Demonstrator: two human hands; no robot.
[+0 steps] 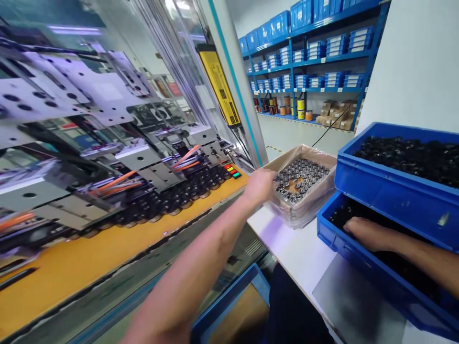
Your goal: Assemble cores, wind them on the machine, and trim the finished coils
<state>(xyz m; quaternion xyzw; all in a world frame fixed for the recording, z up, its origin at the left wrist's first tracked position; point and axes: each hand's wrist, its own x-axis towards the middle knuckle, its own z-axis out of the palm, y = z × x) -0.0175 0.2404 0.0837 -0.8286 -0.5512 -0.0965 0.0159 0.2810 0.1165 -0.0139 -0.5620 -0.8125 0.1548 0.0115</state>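
My left hand [261,185] is at the near left edge of a cardboard box [311,214] lined with clear plastic. Its fingers are blurred and partly hidden, so their hold cannot be made out. Small round metal parts [304,173] stand in rows inside that box, with a gap showing brown board. My right hand [366,233] reaches into the lower blue bin [326,229], its fingers curled down among small black parts [339,215]. Whatever those fingers hold is hidden.
An upper blue bin [394,179] full of black parts sits over the lower one, on a white table [287,248]. At left, a machine [143,165] stands above an orange ledge [143,239] with a row of black parts. Below is another blue bin [260,277].
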